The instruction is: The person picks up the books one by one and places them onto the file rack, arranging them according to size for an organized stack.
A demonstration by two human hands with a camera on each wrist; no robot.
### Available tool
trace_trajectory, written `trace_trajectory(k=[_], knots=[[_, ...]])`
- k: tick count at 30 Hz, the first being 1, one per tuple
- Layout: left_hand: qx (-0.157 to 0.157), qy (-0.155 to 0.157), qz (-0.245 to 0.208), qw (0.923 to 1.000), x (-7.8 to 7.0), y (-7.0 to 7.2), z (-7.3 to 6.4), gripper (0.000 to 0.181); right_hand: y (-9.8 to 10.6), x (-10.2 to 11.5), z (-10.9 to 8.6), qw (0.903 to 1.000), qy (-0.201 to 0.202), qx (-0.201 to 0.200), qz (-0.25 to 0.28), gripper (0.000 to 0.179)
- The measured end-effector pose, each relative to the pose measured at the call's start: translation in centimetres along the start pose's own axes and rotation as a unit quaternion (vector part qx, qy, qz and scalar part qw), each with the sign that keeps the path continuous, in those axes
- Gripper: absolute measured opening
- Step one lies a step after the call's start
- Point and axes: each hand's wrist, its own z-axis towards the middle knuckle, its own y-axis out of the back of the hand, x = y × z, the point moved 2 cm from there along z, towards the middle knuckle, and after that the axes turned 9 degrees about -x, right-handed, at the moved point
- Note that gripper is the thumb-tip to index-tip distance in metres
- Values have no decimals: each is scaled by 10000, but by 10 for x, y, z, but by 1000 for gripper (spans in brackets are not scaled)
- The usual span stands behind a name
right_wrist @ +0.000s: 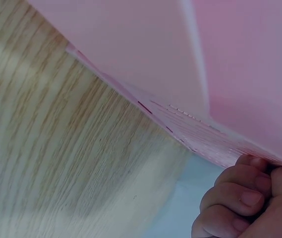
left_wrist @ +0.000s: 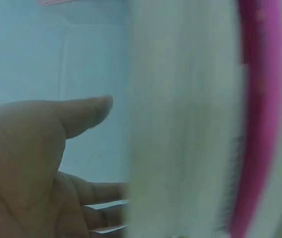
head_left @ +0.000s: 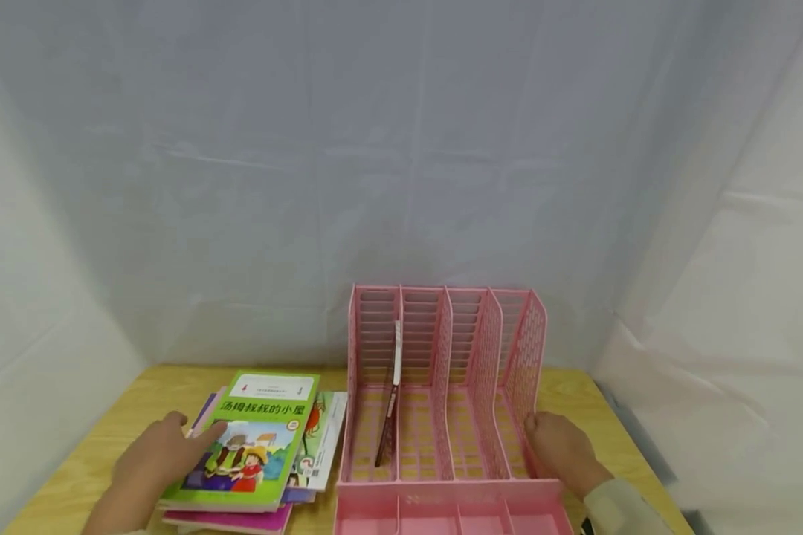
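Note:
A green picture book (head_left: pixel 261 416) lies on top of a pile of books on the left. My left hand (head_left: pixel 167 453) is at its left edge, thumb reaching over the cover. In the left wrist view the thumb (left_wrist: pixel 84 114) stands out straight, apart from the blurred page edges (left_wrist: pixel 175 119), and the fingers run behind them. A pink desk rack (head_left: pixel 442 483) with upright dividers stands at centre. My right hand (head_left: pixel 562 449), fingers curled, grips its right side wall. The right wrist view shows the curled fingers (right_wrist: pixel 237 196) right at the wall's edge.
One thin book (head_left: pixel 391 394) leans upright in the rack's leftmost slot. Shallow open compartments (head_left: pixel 428 516) line the rack's front. Under the green book, several others, one magenta (head_left: pixel 230 519), lie unevenly. White sheeting (head_left: pixel 241 223) encloses the wooden table (head_left: pixel 127 409) behind and at both sides.

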Motion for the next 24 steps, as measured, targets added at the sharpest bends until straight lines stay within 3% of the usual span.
trace_trajectory(k=[3, 7, 9, 14, 24], knots=[[141, -88, 77, 9998, 2, -9, 0, 122, -1, -2, -1, 10000, -42, 17, 35, 36], [83, -208, 240, 9995, 2, -14, 1, 123, -1, -2, -3, 9970, 650, -109, -413, 21], [7, -293, 263, 9992, 2, -15, 1, 122, 0, -1, -3, 9956, 767, -164, -505, 18], [-175, -301, 187, 9992, 3, -21, 0, 121, 1, -1, -2, 9991, 346, -184, -170, 28], [-193, -350, -369, 9985, 13, -22, -4, 110, -1, 1, -5, 9995, 164, -177, -178, 31]])
